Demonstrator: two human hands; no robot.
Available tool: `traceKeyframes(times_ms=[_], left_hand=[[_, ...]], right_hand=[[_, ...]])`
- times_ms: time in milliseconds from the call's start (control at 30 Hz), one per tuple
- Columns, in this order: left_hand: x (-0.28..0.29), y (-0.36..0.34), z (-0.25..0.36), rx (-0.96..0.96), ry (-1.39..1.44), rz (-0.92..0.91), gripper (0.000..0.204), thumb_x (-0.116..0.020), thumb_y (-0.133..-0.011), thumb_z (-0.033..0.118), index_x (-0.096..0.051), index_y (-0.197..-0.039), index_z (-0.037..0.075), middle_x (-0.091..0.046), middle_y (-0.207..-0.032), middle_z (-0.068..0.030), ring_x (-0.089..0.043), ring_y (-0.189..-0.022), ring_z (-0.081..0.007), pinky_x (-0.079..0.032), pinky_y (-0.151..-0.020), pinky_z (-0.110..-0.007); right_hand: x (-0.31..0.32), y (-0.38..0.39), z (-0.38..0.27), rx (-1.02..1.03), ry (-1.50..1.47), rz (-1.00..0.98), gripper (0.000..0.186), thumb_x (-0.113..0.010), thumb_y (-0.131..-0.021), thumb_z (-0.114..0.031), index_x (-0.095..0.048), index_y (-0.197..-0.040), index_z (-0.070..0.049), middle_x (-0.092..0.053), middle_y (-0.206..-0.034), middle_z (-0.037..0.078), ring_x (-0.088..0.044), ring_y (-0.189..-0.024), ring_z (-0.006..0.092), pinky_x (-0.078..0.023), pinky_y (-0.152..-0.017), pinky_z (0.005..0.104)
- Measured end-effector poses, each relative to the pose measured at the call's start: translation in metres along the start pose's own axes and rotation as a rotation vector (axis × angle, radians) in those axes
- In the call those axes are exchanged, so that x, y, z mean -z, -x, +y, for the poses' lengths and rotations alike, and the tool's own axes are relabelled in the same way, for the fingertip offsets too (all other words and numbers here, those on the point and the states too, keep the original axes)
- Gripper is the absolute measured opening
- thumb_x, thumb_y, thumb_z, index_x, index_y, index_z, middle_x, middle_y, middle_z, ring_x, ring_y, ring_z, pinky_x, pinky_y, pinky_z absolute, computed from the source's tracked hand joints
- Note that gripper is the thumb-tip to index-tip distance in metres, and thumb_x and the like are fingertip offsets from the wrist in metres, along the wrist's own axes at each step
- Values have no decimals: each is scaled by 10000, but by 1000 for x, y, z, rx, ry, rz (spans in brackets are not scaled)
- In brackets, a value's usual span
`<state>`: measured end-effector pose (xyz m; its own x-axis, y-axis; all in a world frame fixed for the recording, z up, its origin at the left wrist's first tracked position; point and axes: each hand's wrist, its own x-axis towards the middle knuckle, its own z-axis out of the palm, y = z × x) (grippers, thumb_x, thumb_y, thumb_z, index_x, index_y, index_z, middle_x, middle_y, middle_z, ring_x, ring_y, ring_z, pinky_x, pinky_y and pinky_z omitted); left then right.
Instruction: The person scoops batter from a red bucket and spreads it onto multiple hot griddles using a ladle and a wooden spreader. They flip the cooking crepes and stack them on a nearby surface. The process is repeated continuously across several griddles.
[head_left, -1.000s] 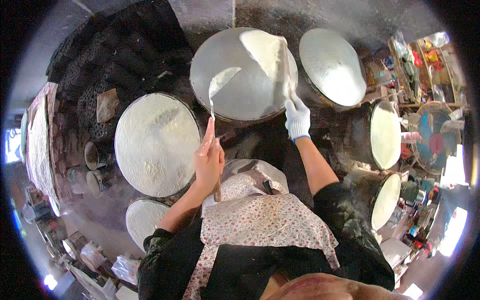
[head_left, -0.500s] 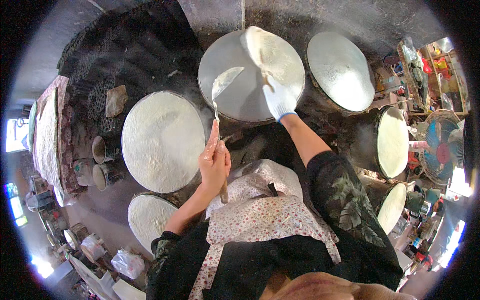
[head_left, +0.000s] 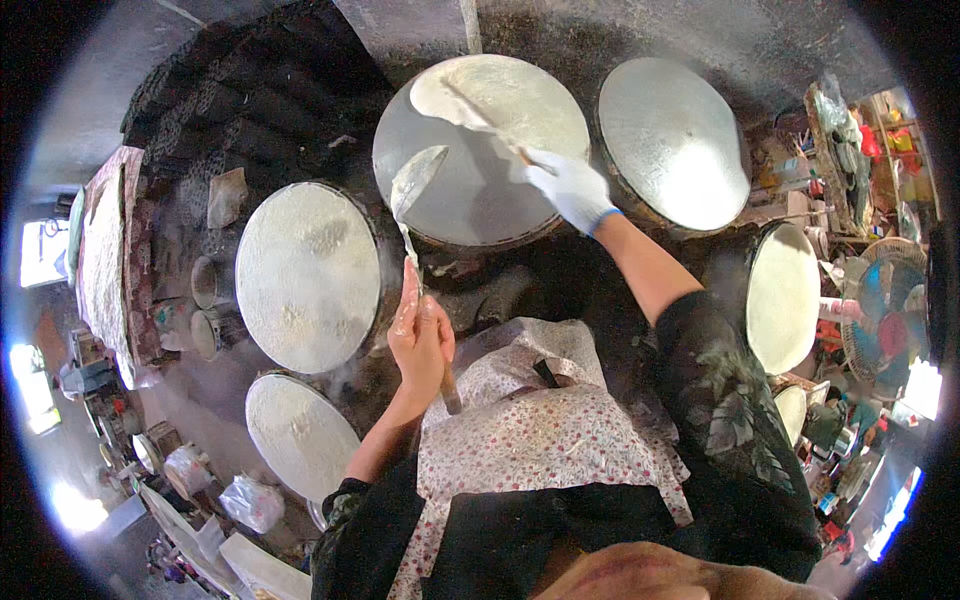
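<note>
My left hand (head_left: 420,340) is closed round the wooden handle of a batter-coated ladle (head_left: 418,180), one finger stretched along its shaft. The ladle's head hangs over the near left part of a round griddle (head_left: 475,215). Pale batter (head_left: 530,95) covers the griddle's far and right side; its near left side is bare grey metal. In a white glove with a blue cuff, my right hand (head_left: 570,190) grips the thin wooden handle of a batter spreader (head_left: 468,108). The spreader's far end lies over the batter and cannot be told apart from it.
To the right stands a bare, shiny griddle (head_left: 670,145), with a batter-covered one (head_left: 783,298) nearer me. Two more coated griddles (head_left: 305,280) (head_left: 300,435) are on the left. Dark perforated blocks (head_left: 250,110) are stacked at far left. A fan (head_left: 885,310) stands at right.
My right hand has swung the spreader leftward across the far side of the griddle, and the batter now covers more of it. My left hand still holds the ladle over the griddle.
</note>
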<state>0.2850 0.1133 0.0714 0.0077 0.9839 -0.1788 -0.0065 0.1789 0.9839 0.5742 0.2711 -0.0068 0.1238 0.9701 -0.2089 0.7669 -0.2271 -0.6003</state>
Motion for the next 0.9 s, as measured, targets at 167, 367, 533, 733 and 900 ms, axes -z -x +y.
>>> traceKeyframes(times_ms=[167, 367, 533, 733, 900], left_hand=[[-43, 9, 3, -21, -15, 104, 548, -425, -1137, 93, -302, -1670, 61, -492, -637, 19, -415, -457, -44, -360, -432, -214], [-93, 19, -1, 7, -37, 188, 552, -429, -1153, 142, -276, -1677, 59, -495, -641, 26, -416, -463, -45, -356, -446, -215], [-115, 24, 2, 18, -56, 261, 560, -420, -1150, 129, -254, -1676, 29, -502, -636, 19, -419, -464, -42, -361, -446, -221], [-138, 33, 1, -6, -48, 317, 593, -429, -1129, 98, -216, -1677, 14, -482, -638, -2, -417, -454, -70, -383, -424, -234], [-143, 35, 0, 63, 1, 392, 592, -435, -1117, 70, -233, -1669, -6, -502, -638, 10, -427, -454, -45, -365, -422, -210]], right_hand=[[21, -14, 22, 103, 31, -3, 499, -555, -1003, -494, -670, -1412, -232, -750, -1239, 150, -715, -1113, 394, -553, -987, 446], [52, -36, 43, 207, -16, -300, 467, -546, -1014, -483, -685, -1387, -238, -750, -1232, 158, -720, -1089, 382, -552, -967, 443], [71, -42, 53, 225, -47, -94, 451, -546, -1010, -468, -687, -1375, -244, -748, -1234, 135, -722, -1088, 371, -559, -949, 441], [82, -57, 65, 343, -34, -481, 451, -585, -989, -481, -694, -1387, -299, -738, -1279, 129, -715, -1125, 350, -544, -988, 427], [87, -72, 64, 254, -29, -210, 460, -580, -993, -509, -690, -1388, -301, -737, -1267, 161, -728, -1075, 377, -557, -958, 469]])
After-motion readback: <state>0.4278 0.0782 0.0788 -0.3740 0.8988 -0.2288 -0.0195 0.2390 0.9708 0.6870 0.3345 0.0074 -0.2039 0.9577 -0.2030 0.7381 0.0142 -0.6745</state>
